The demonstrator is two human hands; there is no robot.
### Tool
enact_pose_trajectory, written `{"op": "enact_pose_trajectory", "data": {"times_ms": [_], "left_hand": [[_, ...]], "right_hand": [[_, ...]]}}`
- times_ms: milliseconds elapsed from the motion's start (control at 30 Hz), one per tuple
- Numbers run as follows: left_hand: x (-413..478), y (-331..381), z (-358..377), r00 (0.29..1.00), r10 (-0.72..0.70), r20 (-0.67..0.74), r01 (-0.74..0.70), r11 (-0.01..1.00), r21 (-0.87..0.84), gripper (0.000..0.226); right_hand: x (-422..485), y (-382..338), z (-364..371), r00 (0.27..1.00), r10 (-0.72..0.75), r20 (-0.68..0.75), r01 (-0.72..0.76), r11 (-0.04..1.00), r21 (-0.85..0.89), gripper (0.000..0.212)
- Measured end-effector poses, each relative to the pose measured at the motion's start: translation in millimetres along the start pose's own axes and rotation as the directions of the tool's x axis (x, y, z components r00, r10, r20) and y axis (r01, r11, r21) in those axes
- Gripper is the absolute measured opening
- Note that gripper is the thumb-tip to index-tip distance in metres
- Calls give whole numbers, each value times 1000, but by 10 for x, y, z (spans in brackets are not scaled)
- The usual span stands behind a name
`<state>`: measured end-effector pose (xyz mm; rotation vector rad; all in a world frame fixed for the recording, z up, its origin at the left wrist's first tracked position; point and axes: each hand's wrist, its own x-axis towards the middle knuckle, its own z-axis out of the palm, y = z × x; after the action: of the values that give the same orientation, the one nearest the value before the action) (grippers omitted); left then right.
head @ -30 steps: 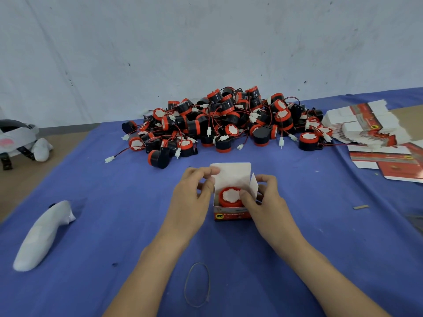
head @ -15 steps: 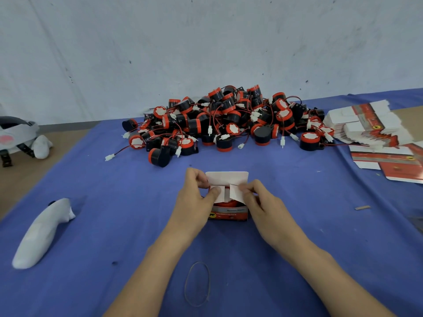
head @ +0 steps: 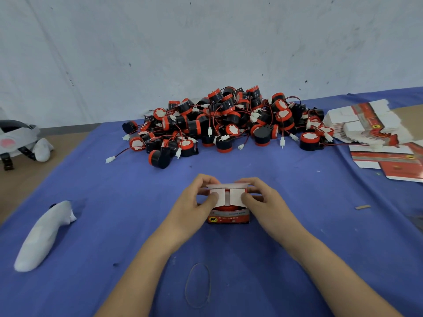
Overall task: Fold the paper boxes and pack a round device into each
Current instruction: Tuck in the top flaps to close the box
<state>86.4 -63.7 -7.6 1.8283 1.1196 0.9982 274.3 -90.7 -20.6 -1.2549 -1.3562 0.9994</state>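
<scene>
The left hand (head: pixel 194 202) and right hand (head: pixel 263 202) meet at centre frame, each pinching the paper box (head: pixel 229 217) on the desk (head: pixel 297 236): thumbs press the two side flaps (head: pixel 216 197) flat while the fingers curl behind the lid flap (head: pixel 226 186). To close it well, keep both flaps level and then tuck the lid over them squarely. The box holds one round device (head: pixel 227 191), which is nearly hidden. The pile of loose devices (head: pixel 229 124) lies above.
</scene>
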Motion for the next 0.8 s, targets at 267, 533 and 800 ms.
{"op": "enact_pose_trajectory", "data": {"times_ms": [267,533,800], "left_hand": [[29,-5,30,998,-53,-32,52,998,-30,50],[-134,-108,-99,989,-23,144,-10,974,228,36],[-199,-142,-56,983,159,96,-184,898,400,41]], "right_hand": [[-57,98,-59,999,-22,47,26,997,-76,40],[-146,127,-131,954,-155,258,256,869,-424,33],[-118,163,-132,937,-253,242,345,787,-511,26]]}}
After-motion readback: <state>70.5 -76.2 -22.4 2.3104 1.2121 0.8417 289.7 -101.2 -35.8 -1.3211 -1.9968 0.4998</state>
